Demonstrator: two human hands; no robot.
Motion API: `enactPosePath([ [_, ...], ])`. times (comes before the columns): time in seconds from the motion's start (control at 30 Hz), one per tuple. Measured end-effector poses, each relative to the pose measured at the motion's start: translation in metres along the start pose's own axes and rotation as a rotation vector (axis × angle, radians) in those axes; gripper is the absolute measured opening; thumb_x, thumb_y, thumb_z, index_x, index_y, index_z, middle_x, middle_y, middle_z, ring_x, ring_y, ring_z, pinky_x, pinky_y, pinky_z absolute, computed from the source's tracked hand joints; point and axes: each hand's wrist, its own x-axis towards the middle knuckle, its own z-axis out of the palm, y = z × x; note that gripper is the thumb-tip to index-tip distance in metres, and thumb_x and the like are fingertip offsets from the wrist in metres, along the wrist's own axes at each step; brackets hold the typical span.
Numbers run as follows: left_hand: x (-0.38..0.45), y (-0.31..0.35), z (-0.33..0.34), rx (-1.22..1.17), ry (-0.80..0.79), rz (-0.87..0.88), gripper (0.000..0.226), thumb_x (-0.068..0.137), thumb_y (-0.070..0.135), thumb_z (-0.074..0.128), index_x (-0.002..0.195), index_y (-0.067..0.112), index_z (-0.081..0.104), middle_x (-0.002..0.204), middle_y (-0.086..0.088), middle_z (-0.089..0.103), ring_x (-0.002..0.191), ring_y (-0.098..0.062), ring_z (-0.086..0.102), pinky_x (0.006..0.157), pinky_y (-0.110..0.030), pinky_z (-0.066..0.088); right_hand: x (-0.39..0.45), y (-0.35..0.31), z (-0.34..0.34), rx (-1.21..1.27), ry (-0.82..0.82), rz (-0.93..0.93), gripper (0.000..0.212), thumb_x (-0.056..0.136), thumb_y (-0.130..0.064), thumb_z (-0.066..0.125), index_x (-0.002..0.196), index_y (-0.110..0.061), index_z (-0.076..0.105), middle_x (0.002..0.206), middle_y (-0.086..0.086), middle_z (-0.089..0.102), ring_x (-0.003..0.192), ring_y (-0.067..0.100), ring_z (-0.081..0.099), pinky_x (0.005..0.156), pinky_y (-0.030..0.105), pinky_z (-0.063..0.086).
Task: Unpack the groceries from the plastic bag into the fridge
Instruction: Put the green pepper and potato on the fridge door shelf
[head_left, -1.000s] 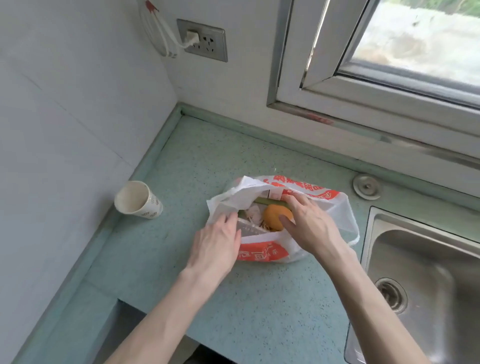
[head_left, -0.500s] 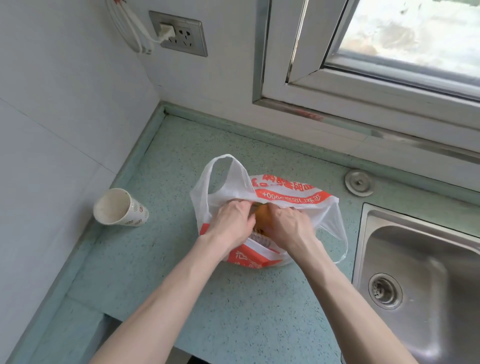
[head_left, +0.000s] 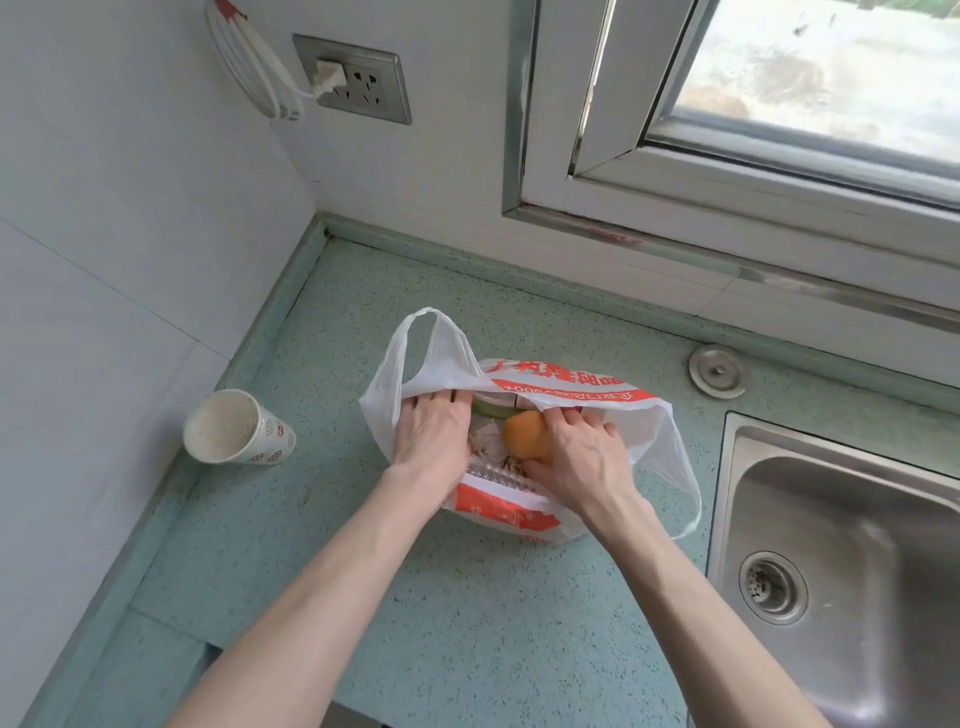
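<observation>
Now both hands are inside the mouth of the bag, which stands on the counter between the back left corner and the sink at the right edge. The bag is white with red print, and its mouth is open toward the camera. One handle loop stands up at its back left side, and the other loop hangs down on the right side, near the sink rim.

The left hand lies palm down with its fingers together and reaching under the far edge of the bag; I cannot tell if it holds something. The right hand is curled around an orange, with the thumb below the fruit and the fingers over its far side. The orange is inside the bag, between the two hands. Beside it some more groceries are visible: something green at the back and a clear package at the front, too hidden to name.

A paper cup lies on its side near the left edge of the counter, well apart from the bag. A round metal cap sits near the back edge, behind the sink.
</observation>
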Motion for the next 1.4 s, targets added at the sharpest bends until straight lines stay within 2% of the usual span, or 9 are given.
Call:
enactPosePath([
  [0.17, 0.002, 0.001, 0.002, 0.053, -0.059, -0.051, 0.042, 0.091, 0.005, 0.067, 0.132, 0.008, 0.057, 0.121, -0.014, 0.067, 0.111, -0.032, 0.066, 0.101, -0.042, 0.052, -0.009, 0.006, -0.011, 0.088, 0.051, -0.005, 0.067, 0.086, -0.059, 0.067, 0.138, -0.021, 0.047, 0.130, 0.006, 0.064, 0.122, 0.032, 0.056, 0.095, 0.043, 0.042],
  [0.37, -0.012, 0.002, -0.009, -0.110, 0.059, 0.026, 0.049, 0.092, 0.041, 0.071, 0.129, 0.014, 0.054, 0.119, -0.009, 0.069, 0.109, -0.030, 0.068, 0.097, -0.041, 0.052, -0.032, 0.014, -0.027, 0.176, 0.108, -0.012, 0.068, 0.084, -0.060, 0.063, 0.140, -0.026, 0.045, 0.122, 0.002, 0.065, 0.114, 0.028, 0.057, 0.090, 0.042, 0.041],
  [0.6, -0.063, 0.001, -0.027, -0.430, 0.148, 0.086, 0.058, 0.089, 0.049, 0.071, 0.135, 0.024, 0.045, 0.126, 0.003, 0.061, 0.115, -0.021, 0.062, 0.091, -0.036, 0.053, -0.087, 0.018, -0.048, 0.382, 0.179, 0.003, 0.069, 0.084, -0.058, 0.071, 0.141, -0.034, 0.044, 0.128, -0.004, 0.063, 0.117, 0.024, 0.059, 0.090, 0.039, 0.041],
  [0.77, -0.107, -0.001, -0.040, -0.641, 0.258, 0.082, 0.064, 0.084, 0.050, 0.078, 0.136, 0.029, 0.047, 0.120, 0.007, 0.061, 0.106, -0.016, 0.061, 0.092, -0.031, 0.054, -0.129, 0.015, -0.063, 0.586, 0.306, 0.002, 0.065, 0.080, -0.056, 0.077, 0.134, -0.041, 0.046, 0.121, -0.010, 0.058, 0.104, 0.016, 0.062, 0.087, 0.036, 0.050],
  [0.87, -0.127, -0.003, -0.050, -0.827, 0.263, 0.084, 0.062, 0.080, 0.052, 0.081, 0.129, 0.035, 0.049, 0.116, 0.013, 0.064, 0.102, -0.011, 0.065, 0.086, -0.032, 0.059, -0.153, 0.010, -0.072, 0.723, 0.394, 0.035, 0.063, 0.079, -0.056, 0.081, 0.130, -0.044, 0.046, 0.120, -0.016, 0.057, 0.105, 0.009, 0.061, 0.088, 0.033, 0.053],
  [1.0, -0.149, 0.005, -0.068, -1.071, 0.286, 0.129, 0.066, 0.080, 0.040, 0.086, 0.133, 0.036, 0.046, 0.117, 0.021, 0.064, 0.103, 0.002, 0.065, 0.080, -0.016, 0.054, -0.186, -0.003, -0.083, 0.778, 0.474, 0.086, 0.061, 0.080, -0.053, 0.081, 0.129, -0.042, 0.047, 0.122, -0.022, 0.061, 0.104, 0.000, 0.062, 0.086, 0.030, 0.052],
  [1.17, -0.173, 0.012, -0.082, -1.185, 0.202, 0.270, 0.094, 0.080, 0.034, 0.087, 0.153, 0.044, 0.029, 0.130, 0.012, 0.056, 0.118, -0.007, 0.060, 0.090, -0.026, 0.058, -0.237, -0.017, -0.089, 0.799, 0.578, 0.169, 0.077, 0.081, -0.052, 0.082, 0.145, -0.045, 0.039, 0.130, -0.022, 0.057, 0.113, 0.002, 0.061, 0.092, 0.028, 0.052],
  [1.3, -0.192, 0.021, -0.089, -1.216, 0.150, 0.436, 0.078, 0.074, 0.033, 0.083, 0.142, 0.044, 0.046, 0.133, 0.014, 0.054, 0.124, -0.010, 0.058, 0.092, -0.027, 0.060, -0.283, -0.027, -0.087, 0.786, 0.674, 0.253, 0.077, 0.083, -0.043, 0.081, 0.146, -0.048, 0.038, 0.132, -0.021, 0.050, 0.114, 0.000, 0.057, 0.092, 0.033, 0.055],
  [1.4, -0.210, 0.035, -0.093, -1.280, 0.047, 0.533, 0.074, 0.077, 0.018, 0.087, 0.136, 0.041, 0.048, 0.133, 0.007, 0.057, 0.120, -0.013, 0.062, 0.085, -0.022, 0.060, -0.316, -0.029, -0.082, 0.787, 0.735, 0.326, 0.072, 0.082, -0.043, 0.081, 0.140, -0.046, 0.039, 0.130, -0.016, 0.051, 0.109, 0.004, 0.061, 0.087, 0.036, 0.058],
])
